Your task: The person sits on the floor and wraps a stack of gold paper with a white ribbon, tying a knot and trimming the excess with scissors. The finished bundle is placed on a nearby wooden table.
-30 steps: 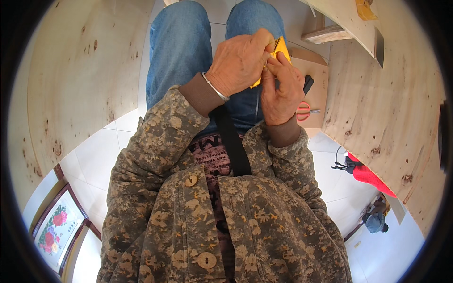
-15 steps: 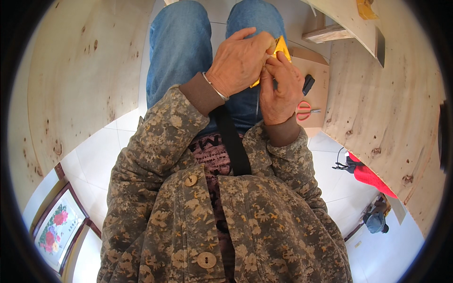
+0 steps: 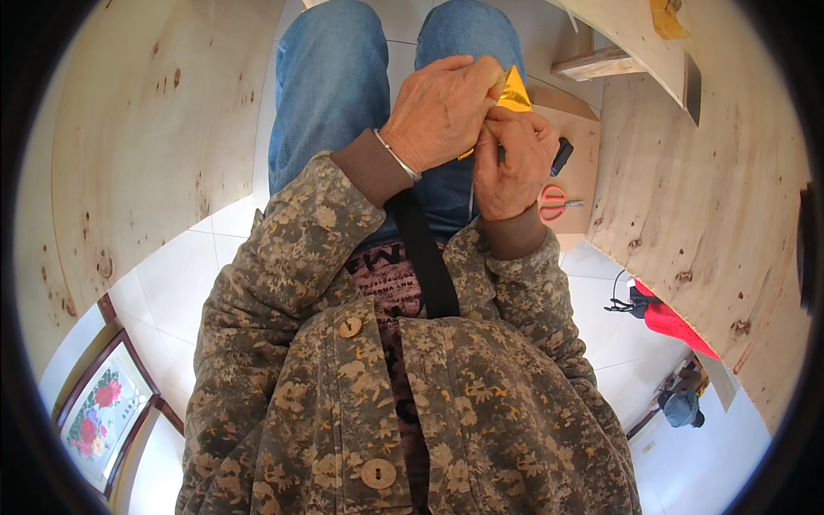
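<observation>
A piece of shiny gold foil paper (image 3: 515,93) is held between my two hands, above my right knee. One pointed corner sticks up past the fingers; a small bit shows below them, and the rest is hidden. My left hand (image 3: 442,112), with a bangle at its wrist, is closed on the foil from the left, back of the hand upward. My right hand (image 3: 515,167) pinches it from the right with thumb and bent fingers. The fingertips of both hands meet at the foil.
Right of my hands, a brown cardboard piece (image 3: 580,163) carries orange-handled scissors (image 3: 554,204) and a black object (image 3: 562,156). Wooden boards (image 3: 695,232) rise on the right and left. Another gold piece (image 3: 668,19) lies at the top right. A red item (image 3: 674,322) hangs low right.
My right fingers have moved slightly down and curled in, so more of the foil's pointed corner shows. My left hand keeps its grip, almost in place.
</observation>
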Motion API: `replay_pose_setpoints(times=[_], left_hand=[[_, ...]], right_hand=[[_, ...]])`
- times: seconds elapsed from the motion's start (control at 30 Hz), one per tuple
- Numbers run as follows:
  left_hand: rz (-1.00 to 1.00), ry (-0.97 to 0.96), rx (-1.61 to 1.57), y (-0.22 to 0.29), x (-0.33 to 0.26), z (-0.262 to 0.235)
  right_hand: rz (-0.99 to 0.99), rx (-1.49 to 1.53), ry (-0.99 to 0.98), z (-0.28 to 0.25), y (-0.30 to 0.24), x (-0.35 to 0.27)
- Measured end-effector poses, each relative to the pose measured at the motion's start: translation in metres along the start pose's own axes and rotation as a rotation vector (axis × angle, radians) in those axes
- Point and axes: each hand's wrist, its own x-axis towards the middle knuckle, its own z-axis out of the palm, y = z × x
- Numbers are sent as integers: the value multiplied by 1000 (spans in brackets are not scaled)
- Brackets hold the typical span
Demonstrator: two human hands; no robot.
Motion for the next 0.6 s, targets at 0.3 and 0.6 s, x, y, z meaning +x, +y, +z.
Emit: replay_pose_setpoints(times=[0.3, 0.6], left_hand=[[-325, -36, -116, 1, 3, -1], [-365, -9, -160, -24, 18, 4]], right_hand=[[54, -70, -52, -9, -9, 5], [12, -71, -46, -10, -9, 0]])
